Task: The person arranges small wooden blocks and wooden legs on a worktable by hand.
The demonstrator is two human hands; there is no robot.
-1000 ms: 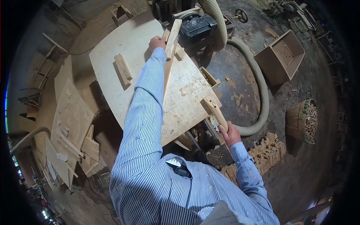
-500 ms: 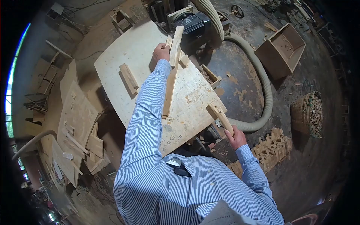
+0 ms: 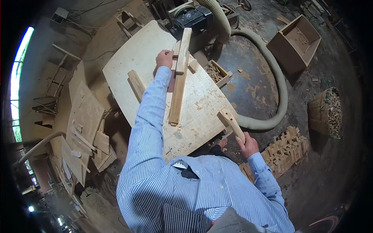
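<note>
Nearest, the right hand low at the near corner of the counter, wrist bent up, fingers clamped round the bottom end of a short wooden stick leaning up over the counter edge. Pencil scribbles on the counter just by that edge, way too small to read. Further out, left arm in a striped sleeve stretched nearly straight across the counter, left hand with fingers curled tight on the side of a slat, right where it overlaps a long strip lying flat down the middle. Loose wooden block just left of the arm. Past the counter's right edge, a small box of offcuts, then a dark motor and a fat dust hose snaking over the floor, with a wicker basket well off to the right.
</note>
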